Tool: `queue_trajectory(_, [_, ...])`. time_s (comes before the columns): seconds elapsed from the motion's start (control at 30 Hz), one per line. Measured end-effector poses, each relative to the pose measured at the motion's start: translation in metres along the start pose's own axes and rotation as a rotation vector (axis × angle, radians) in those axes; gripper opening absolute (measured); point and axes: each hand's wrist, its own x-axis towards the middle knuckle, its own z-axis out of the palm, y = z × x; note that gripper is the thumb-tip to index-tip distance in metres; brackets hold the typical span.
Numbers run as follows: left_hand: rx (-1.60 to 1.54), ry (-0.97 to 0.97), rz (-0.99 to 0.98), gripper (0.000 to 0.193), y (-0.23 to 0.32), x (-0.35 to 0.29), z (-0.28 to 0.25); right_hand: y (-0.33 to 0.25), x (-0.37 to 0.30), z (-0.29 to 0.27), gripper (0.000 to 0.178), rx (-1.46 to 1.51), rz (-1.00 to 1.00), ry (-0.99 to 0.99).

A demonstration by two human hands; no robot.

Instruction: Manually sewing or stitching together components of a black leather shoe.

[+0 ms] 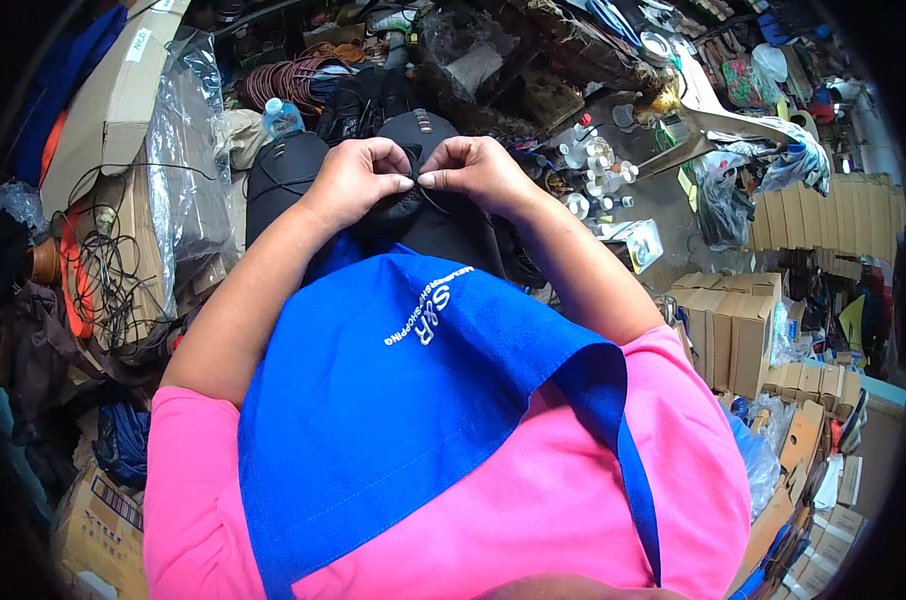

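Observation:
Over my lap, both hands meet at a small black piece that looks like soft material. My left hand pinches its left side between thumb and fingers. From the right, my right hand pinches the same piece, the two thumb tips almost touching. Below the fingertips hangs more of the dark material, which blends into my black trousers, so its full shape and kind are hard to make out. A thin dark strand runs down beside it. A blue apron covers my front.
Left of my knees stand cardboard, a plastic-wrapped panel and tangled black cord. A coil of reddish cord lies ahead. Several small bottles crowd the floor at the right, near a wooden-armed chair and cardboard boxes.

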Motion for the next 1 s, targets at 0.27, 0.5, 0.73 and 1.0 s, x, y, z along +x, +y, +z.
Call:
queue_trajectory(0.27, [0.353,0.035,0.109,0.008,0.01,-0.019,-0.027,-0.001,-0.011,-0.022,0.009,0.003,0.065,0.031])
queue_trajectory(0.5, [0.501,-0.026,0.136,0.012,0.018,-0.017,-0.013,0.021,-0.028,-0.021,0.019,-0.291,-0.162,0.004])
queue_trajectory(0.73, [0.618,-0.091,0.264,0.011,0.028,-0.011,-0.011,0.002,-0.044,-0.039,0.014,0.085,-0.115,0.021])
queue_trajectory(1.0, [0.82,-0.073,0.37,0.01,0.028,-0.011,-0.014,-0.017,-0.005,-0.039,0.015,-0.883,-0.396,0.329])
